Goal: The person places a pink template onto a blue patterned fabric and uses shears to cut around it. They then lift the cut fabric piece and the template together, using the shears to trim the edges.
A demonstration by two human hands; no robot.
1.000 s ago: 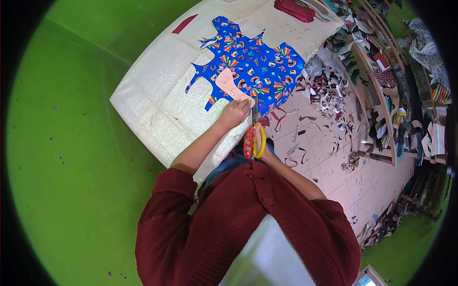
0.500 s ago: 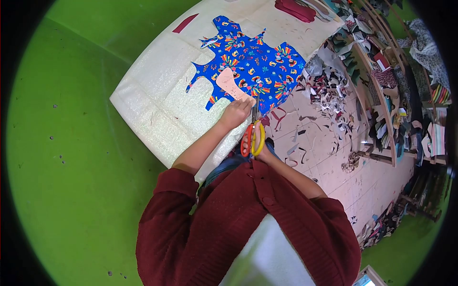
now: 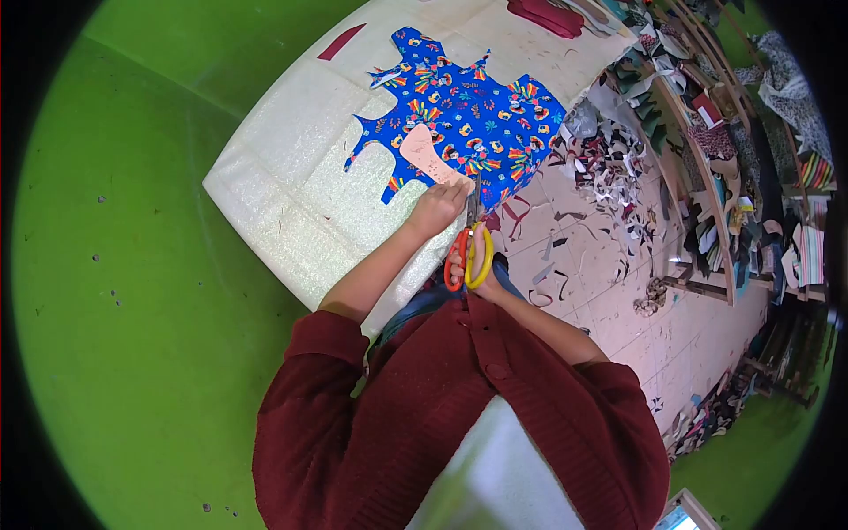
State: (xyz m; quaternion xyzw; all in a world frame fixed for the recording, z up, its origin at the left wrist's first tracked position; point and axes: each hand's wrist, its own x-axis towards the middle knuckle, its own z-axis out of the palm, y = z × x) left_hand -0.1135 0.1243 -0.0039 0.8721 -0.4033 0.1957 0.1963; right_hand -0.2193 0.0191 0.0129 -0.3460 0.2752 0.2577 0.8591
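Note:
A blue printed fabric piece point(image 3: 481, 110) with colourful figures and a jagged, cut-out outline lies at the table's near right edge. On it rests a pale pink bone-like template point(image 3: 422, 152), wide at the far end. My left hand point(image 3: 439, 209) presses the template's near end down on the fabric, fingers closed together. Just right of those fingers, my right hand point(image 3: 484, 269) grips scissors point(image 3: 478, 256) with one orange-red and one yellow handle. Their blades point away from me, at the fabric's edge beside the template; fabric and fingers partly hide the tips.
The table point(image 3: 274, 177) has a shiny whitish cover. A dark red scrap point(image 3: 342, 41) and a stack of dark red pieces point(image 3: 546, 18) lie farther back. Cut scraps point(image 3: 609, 168) litter the tiled floor at right, beside wooden racks point(image 3: 698, 159) full of material.
The scissors' handles have spread slightly apart. My left hand, the template and the fabric look almost unmoved.

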